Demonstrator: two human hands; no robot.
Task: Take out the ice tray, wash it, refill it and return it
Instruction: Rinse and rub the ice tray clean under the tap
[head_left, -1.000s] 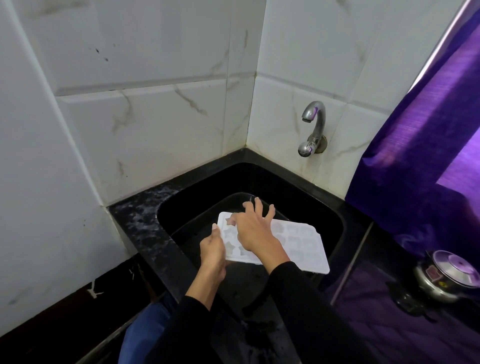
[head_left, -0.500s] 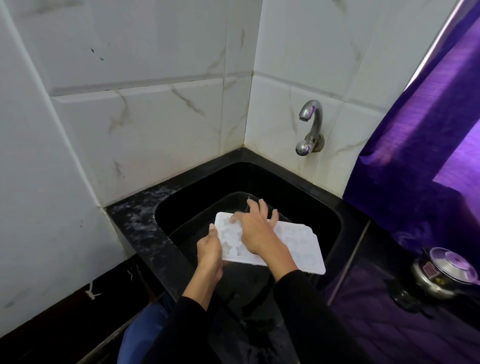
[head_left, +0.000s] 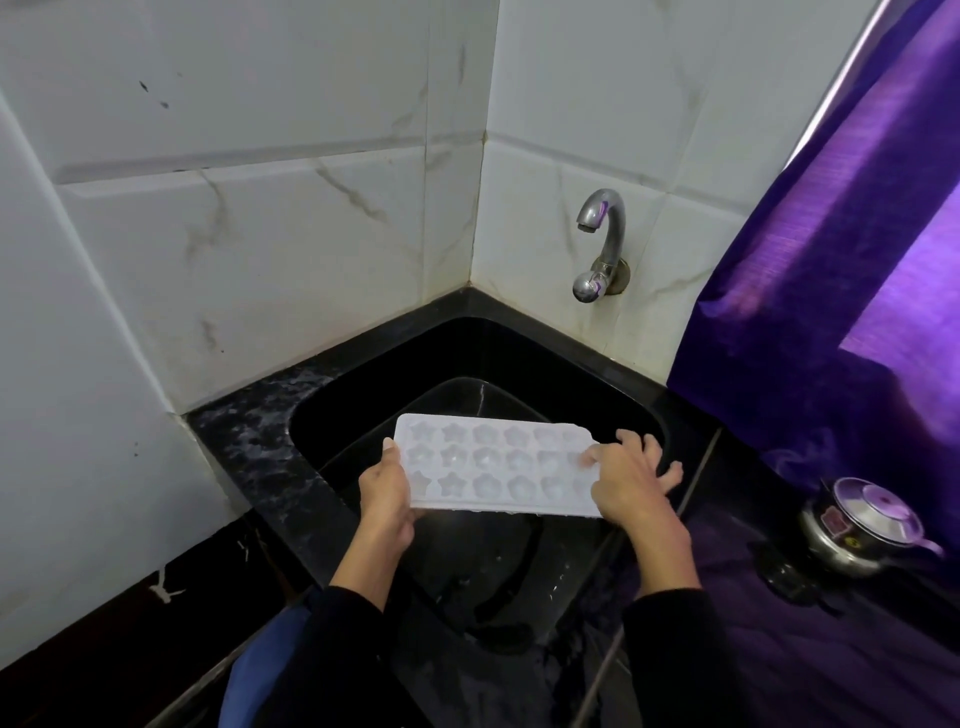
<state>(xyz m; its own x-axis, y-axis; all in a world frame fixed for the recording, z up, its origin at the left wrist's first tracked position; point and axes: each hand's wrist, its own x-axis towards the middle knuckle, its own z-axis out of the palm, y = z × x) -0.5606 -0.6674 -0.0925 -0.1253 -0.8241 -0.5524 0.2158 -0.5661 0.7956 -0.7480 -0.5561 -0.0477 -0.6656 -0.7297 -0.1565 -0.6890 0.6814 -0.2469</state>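
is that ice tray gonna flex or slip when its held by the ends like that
The ice tray looks like thin plastic, so it may twist a little. Its cells look empty, so it is probably light. The left hand and right hand hold opposite ends over the sink; if wet, it could slip.

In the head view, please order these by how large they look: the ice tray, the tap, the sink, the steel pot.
1. sink
2. ice tray
3. steel pot and tap: they look alike in extent, and the pot is nearer the camera, so I do not rank them.
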